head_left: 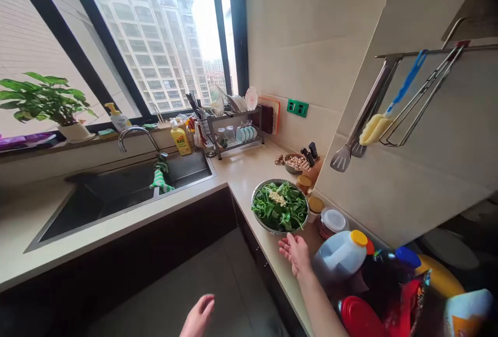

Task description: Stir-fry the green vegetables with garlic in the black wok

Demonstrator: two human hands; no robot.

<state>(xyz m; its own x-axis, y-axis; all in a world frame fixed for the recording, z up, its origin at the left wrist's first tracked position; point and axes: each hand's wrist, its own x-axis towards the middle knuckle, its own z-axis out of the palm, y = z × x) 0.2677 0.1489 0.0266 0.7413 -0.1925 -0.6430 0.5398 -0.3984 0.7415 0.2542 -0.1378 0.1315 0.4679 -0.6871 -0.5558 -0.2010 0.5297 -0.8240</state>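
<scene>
My right hand (295, 252) hovers palm-up over the counter, fingers spread and holding nothing, just short of a metal bowl (260, 223) full of green leaves with chopped garlic on top. My left hand (198, 316) hangs low over the floor by the bottom edge, fingers loosely curled with nothing visible in them. A large jug with an orange cap (342, 254) stands just right of my right hand.
Bottles and red lids (389, 295) crowd the near right counter. Small jars (330, 221), a bowl of nuts (294, 162) and a knife block (311, 160) line the wall. A sink (116, 197) with faucet, a dish rack (233, 124) and a potted plant (50, 103) lie along the window. Utensils (365, 119) hang on a rail.
</scene>
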